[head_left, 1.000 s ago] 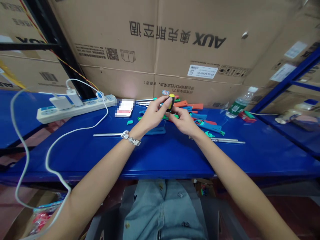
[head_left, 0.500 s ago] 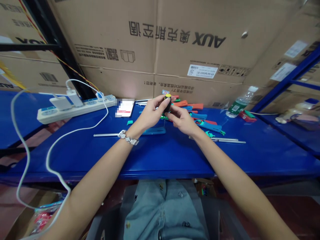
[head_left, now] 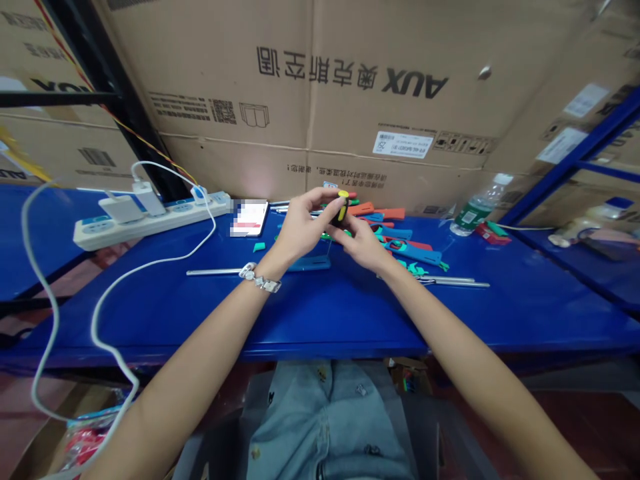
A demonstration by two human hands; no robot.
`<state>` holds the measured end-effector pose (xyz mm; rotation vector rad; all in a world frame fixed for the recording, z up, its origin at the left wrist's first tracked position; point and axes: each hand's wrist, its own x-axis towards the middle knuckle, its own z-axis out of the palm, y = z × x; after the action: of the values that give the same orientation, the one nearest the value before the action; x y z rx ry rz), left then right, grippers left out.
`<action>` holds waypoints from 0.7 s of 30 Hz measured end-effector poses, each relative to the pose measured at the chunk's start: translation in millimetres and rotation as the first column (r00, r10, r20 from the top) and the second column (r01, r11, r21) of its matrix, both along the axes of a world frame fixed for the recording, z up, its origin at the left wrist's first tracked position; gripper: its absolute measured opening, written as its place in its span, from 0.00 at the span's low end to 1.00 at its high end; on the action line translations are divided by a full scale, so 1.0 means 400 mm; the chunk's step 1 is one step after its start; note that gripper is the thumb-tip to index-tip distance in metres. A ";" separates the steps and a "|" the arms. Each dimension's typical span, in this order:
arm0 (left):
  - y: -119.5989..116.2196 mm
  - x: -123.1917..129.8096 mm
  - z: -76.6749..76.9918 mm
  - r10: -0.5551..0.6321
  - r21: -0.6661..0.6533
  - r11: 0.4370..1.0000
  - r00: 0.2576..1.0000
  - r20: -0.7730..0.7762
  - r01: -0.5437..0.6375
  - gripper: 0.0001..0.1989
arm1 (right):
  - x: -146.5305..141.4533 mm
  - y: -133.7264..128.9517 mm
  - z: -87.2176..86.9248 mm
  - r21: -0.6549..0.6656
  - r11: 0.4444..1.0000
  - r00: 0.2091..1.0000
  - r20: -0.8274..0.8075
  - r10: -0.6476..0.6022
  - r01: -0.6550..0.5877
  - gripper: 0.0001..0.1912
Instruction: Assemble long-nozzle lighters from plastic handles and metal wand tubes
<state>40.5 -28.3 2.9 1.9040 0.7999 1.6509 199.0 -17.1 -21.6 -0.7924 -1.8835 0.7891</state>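
Note:
A black and yellow screwdriver handle (head_left: pixel 342 208) stands upright between my hands, its thin shaft pointing down toward the table. My left hand (head_left: pixel 306 223) has its fingers closed round the handle from the left. From the right, my right hand (head_left: pixel 364 244) grips the same handle lower down. Below my left hand lies a blue plastic piece (head_left: pixel 311 263) with a metal rod (head_left: pixel 213 272) reaching left from it. Several orange, red and blue plastic pieces (head_left: pixel 415 252) lie behind and right of my right hand. Small green parts (head_left: pixel 416 269) lie near them.
A white power strip (head_left: pixel 150 223) with chargers and cables is at the left, beside a phone (head_left: pixel 250 219). A bottle (head_left: pixel 475 210) and a red box (head_left: pixel 493 233) stand at the right. Thin metal rods (head_left: pixel 460 283) lie right of my wrist. Cardboard (head_left: pixel 310 100) rises behind the table.
The screwdriver handle has tilted and shifted slightly right, and more of its yellow part shows. Both hands have moved with it a little.

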 end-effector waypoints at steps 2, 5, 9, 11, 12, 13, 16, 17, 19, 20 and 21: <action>-0.006 -0.008 0.006 -0.077 -0.039 0.996 0.997 -0.031 0.076 0.15 | 0.012 0.001 0.010 -0.054 0.994 0.995 0.028 0.099 -0.098 0.22; -0.009 0.005 0.007 -0.009 -0.029 1.000 1.000 0.014 0.009 0.16 | 0.012 0.011 0.008 -0.027 0.998 0.997 0.044 0.059 -0.058 0.21; -0.004 0.041 -0.002 0.181 0.023 0.983 0.979 0.092 -0.184 0.16 | -0.020 0.021 -0.013 0.024 0.992 0.992 0.024 -0.123 0.123 0.22; -0.004 0.044 -0.003 0.167 0.033 0.985 0.983 0.078 -0.170 0.13 | -0.029 0.017 -0.016 0.023 0.987 0.987 0.015 -0.159 0.158 0.22; -0.005 0.039 -0.002 0.128 0.031 0.991 0.990 0.054 -0.130 0.12 | -0.028 0.012 -0.014 0.030 0.989 0.989 0.012 -0.145 0.144 0.22; -0.007 0.031 0.001 0.078 0.022 0.997 0.997 0.020 -0.078 0.12 | -0.024 0.006 -0.010 0.035 0.994 0.994 0.011 -0.109 0.108 0.21; -0.010 0.003 0.011 -0.059 -0.036 0.998 0.994 -0.090 0.056 0.17 | 0.001 -0.006 0.009 -0.009 0.998 0.997 0.032 0.066 -0.066 0.21; -0.010 -0.002 0.013 -0.086 -0.055 0.995 0.990 -0.114 0.080 0.19 | 0.009 -0.007 0.014 -0.031 0.994 0.994 0.045 0.102 -0.101 0.21; -0.006 -0.002 0.011 -0.089 -0.067 0.994 0.990 -0.106 0.082 0.20 | 0.017 -0.003 0.017 -0.030 0.994 0.993 0.058 0.107 -0.105 0.21; -0.004 0.003 0.009 -0.057 -0.059 0.997 0.995 -0.078 0.052 0.20 | 0.017 0.001 0.015 -0.005 0.997 0.995 0.056 0.082 -0.082 0.20; -0.001 0.011 0.005 -0.003 -0.047 0.999 0.999 -0.039 0.001 0.19 | 0.012 0.005 0.011 0.024 0.998 0.998 0.048 0.049 -0.050 0.19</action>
<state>44.8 -28.8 4.9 1.9092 0.8444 1.5842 203.8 -15.1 -17.4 -0.7570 -1.9579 0.7814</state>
